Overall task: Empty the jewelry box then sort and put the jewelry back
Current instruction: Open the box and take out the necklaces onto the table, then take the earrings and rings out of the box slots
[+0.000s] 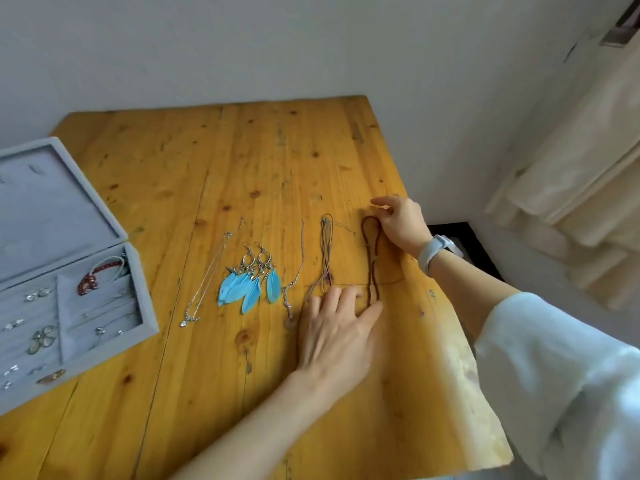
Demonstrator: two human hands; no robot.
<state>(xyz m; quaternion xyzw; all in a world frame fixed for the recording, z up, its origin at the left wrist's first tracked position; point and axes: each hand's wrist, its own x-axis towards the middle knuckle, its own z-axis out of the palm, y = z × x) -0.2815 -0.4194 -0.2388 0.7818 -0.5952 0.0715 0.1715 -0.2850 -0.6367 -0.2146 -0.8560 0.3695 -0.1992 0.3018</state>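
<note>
A home room, likely a bedroom corner: a knotty pine table (pixel 263 161) pushed against plain white walls (pixel 242 46), cream curtains (pixel 571 188) hanging at the right, a grey velvet jewelry box (pixel 138 271) lying open

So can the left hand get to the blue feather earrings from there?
Probably yes. The left hand rests flat on the table, touching the brown bead necklace. The blue feather earrings lie just to its left, with only a thin pendant necklace between, lying flat.
</note>
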